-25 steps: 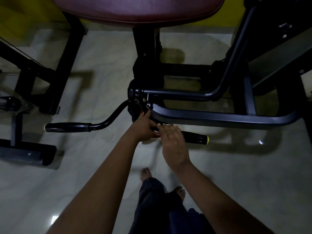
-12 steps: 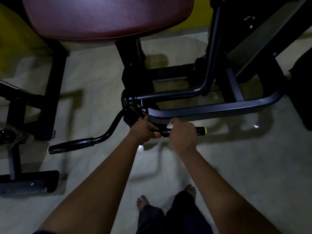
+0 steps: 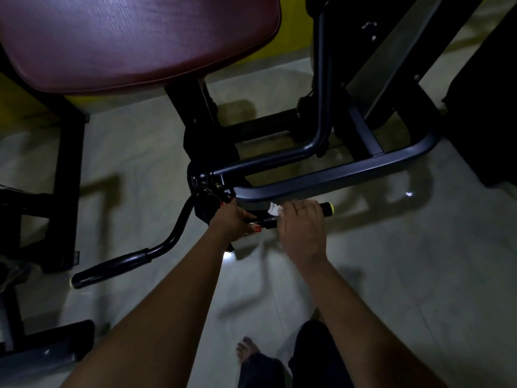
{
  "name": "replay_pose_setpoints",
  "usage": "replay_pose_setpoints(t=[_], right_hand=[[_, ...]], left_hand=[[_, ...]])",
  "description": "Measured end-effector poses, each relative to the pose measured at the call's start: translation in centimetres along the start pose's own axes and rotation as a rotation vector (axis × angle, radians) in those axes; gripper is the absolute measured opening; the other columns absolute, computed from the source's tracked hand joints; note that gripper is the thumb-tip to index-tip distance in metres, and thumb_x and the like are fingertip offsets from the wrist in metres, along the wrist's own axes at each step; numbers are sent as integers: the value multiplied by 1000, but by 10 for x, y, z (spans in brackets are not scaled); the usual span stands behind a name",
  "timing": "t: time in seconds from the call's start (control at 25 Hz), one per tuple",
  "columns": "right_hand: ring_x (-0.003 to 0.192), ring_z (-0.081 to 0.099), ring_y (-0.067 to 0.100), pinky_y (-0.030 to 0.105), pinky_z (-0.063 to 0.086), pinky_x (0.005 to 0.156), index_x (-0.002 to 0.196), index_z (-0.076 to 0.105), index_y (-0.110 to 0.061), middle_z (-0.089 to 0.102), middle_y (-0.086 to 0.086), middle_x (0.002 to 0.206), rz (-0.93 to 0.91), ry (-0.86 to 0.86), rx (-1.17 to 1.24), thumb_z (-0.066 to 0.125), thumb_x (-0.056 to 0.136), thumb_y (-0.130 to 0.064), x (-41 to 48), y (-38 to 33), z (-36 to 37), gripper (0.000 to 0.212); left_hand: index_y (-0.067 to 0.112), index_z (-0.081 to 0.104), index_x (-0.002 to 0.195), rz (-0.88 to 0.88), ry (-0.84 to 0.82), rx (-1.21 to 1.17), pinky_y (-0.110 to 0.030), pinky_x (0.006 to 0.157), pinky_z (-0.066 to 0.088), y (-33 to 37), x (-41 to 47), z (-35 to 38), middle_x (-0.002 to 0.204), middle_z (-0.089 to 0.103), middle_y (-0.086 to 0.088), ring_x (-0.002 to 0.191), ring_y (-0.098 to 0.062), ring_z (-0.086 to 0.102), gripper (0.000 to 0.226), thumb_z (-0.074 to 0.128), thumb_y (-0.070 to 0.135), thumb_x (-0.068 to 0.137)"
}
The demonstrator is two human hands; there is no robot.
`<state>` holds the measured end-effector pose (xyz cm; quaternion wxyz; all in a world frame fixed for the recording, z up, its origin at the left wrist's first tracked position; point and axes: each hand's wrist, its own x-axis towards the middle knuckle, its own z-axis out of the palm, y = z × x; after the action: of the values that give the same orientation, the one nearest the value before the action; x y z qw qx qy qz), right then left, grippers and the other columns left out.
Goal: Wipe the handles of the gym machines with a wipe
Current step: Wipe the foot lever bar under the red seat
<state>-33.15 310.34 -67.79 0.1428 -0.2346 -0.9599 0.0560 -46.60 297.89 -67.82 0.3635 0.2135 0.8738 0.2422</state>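
step: wiping right handle (image 3: 326, 209) | right hand (image 3: 303, 228) fingers wrapped round it over white wipe (image 3: 274, 209) | left hand (image 3: 234, 222) gripped bar near pivot | left handle (image 3: 112, 266) (near-left) apparently unwiped, judged pending

The seat (image 3: 134, 43) stands at the far left of the floor (image 3: 419, 275), on a post (image 3: 193, 107). Before it the frame bar (image 3: 321, 180) runs rightward. Just under the bar, the right hand (image 3: 303, 228) wraps the right handle (image 3: 326, 209) with a wipe (image 3: 274, 210); the left hand (image 3: 233, 222) sits beside it. The left handle (image 3: 112, 268) lies nearer, to the left.
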Motion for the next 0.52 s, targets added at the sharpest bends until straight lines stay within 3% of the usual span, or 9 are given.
replay_pose_setpoints(t=[0.08,0.16,0.24,0.32,0.4,0.52], right_hand=[[103,63,34,44,47,98,98,68,-3,68,17,102,-73,155,126,57,88,-9,-17,-12,11,16],[112,62,32,40,44,105,104,69,-2,68,18,110,-227,112,136,53,90,-9,-18,-21,19,23],[117,60,27,37,39,109,107,70,-4,67,17,117,-351,115,161,49,94,-11,-15,-9,21,25],[120,57,28,39,39,108,106,70,-3,64,17,122,-363,184,201,52,94,-11,-18,14,18,23],[122,54,33,40,44,104,106,69,0,62,19,123,-166,304,267,50,95,-9,-24,33,10,23],[123,51,34,34,46,99,110,66,1,58,20,126,271,396,428,61,88,0,-28,22,4,22]], left_hand=[[16,74,106,-13,5,-24,-40,100,47,-2,1,0,133,58,-5,121,-22,54,37,84,23,72],[12,70,108,-30,9,-91,-41,96,49,1,-2,-1,120,65,-6,111,-22,60,40,84,19,71],[15,68,110,3,19,-85,-42,97,49,2,-2,-2,122,62,-8,113,-23,58,41,83,18,72],[15,68,112,26,6,-51,-41,98,48,3,-4,-2,127,59,-8,116,-23,55,39,81,16,75],[15,70,110,34,7,-66,-42,100,47,0,-2,-4,130,57,-9,118,-25,53,36,80,15,76],[15,71,112,70,-11,24,-39,99,46,3,-3,-5,127,61,-8,118,-26,54,33,77,18,79]])
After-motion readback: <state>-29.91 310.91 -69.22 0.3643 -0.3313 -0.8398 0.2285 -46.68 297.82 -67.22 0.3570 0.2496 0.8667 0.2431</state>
